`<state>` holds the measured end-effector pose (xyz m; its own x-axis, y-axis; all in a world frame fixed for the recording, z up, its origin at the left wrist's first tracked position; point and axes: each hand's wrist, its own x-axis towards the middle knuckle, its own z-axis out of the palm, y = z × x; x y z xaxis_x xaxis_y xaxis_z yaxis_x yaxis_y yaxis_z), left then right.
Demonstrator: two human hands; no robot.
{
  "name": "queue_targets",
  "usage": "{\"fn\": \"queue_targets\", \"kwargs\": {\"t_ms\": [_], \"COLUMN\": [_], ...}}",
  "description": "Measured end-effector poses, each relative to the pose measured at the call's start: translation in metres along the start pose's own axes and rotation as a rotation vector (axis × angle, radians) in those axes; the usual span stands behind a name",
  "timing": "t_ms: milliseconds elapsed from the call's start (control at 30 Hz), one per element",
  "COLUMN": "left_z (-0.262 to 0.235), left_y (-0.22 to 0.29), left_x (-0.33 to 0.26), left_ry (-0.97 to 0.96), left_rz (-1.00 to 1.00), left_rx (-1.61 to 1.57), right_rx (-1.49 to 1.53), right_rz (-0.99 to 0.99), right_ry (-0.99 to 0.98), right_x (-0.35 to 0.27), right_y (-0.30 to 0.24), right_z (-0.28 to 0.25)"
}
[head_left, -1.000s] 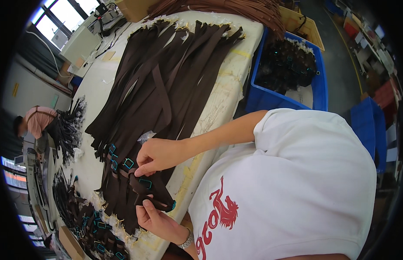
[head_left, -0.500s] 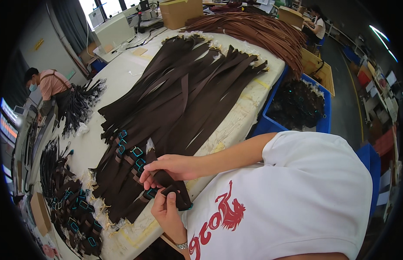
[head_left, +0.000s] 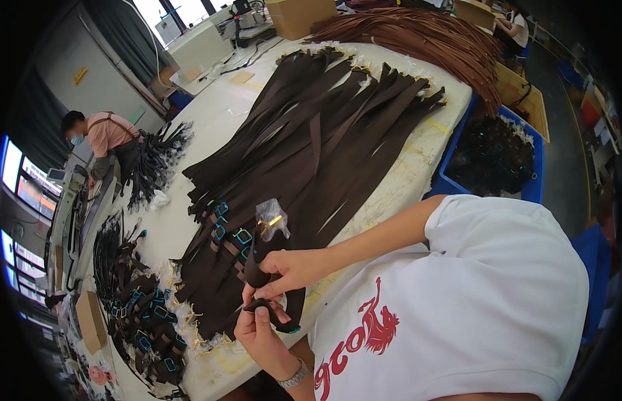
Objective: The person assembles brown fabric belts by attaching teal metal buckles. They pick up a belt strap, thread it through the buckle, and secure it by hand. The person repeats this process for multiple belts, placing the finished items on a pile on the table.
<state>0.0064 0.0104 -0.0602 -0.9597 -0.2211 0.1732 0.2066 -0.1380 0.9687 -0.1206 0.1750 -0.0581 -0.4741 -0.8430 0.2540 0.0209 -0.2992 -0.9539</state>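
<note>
My right hand (head_left: 287, 269) pinches a dark brown strap (head_left: 257, 275) just above the near edge of the white table (head_left: 211, 120). A gold buckle in a clear plastic wrap (head_left: 271, 220) stands up from the strap's top end, above my fingers. My left hand (head_left: 257, 334), with a watch on its wrist, holds the strap's lower end (head_left: 277, 322), which curls round below the right hand. Both hands hover at the near end of a big pile of brown straps (head_left: 324, 140) with teal buckles (head_left: 243, 236).
Dark buckled straps (head_left: 140, 314) lie in heaps along the left. Light brown straps (head_left: 418, 33) are piled at the back. A blue bin (head_left: 535, 164) of dark parts stands to the right. A person in a pink top (head_left: 107, 134) works at the far left.
My hands have lifted the strap and turned it, so the plastic-wrapped buckle now stands above my right hand. The view has tilted up toward the table's far end.
</note>
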Motion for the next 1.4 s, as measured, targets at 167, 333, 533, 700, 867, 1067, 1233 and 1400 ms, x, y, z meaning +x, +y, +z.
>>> {"fn": "queue_targets", "kwargs": {"t_ms": [167,333,533,700,867,1067,1233,1400], "left_z": [-0.003,0.003,0.012,0.021,0.025,0.03,0.029,0.039], "left_y": [-0.008,-0.017,-0.006,0.006,0.011,0.017,0.005,-0.007], "left_x": [0.004,0.007,0.022,0.016,0.012,0.0,0.004,0.01], "left_ry": [-0.047,-0.12,-0.129,-0.006,0.103,0.155,0.154,0.214], "left_rz": [-0.245,-0.319,-0.275,-0.207,-0.259,-0.318,-0.368,-0.227], "left_rx": [-0.126,-0.226,0.086,0.266,0.339,0.329,0.123,0.156], "right_rx": [0.391,0.595,0.483,0.266,0.225,0.595,0.688,0.617], "right_rz": [0.169,0.272,0.245,0.23,0.236,0.238,0.348,0.254], "right_ry": [-0.161,-0.229,-0.039,0.086,0.149,0.315,0.201,0.193], "right_x": [-0.002,-0.006,0.003,0.005,0.004,0.011,0.001,0.001], "right_y": [0.008,0.02,0.025,0.021,0.024,0.023,-0.01,0.011], "right_z": [-0.001,-0.02,-0.027,-0.023,-0.018,-0.01,0.007,0.015]}}
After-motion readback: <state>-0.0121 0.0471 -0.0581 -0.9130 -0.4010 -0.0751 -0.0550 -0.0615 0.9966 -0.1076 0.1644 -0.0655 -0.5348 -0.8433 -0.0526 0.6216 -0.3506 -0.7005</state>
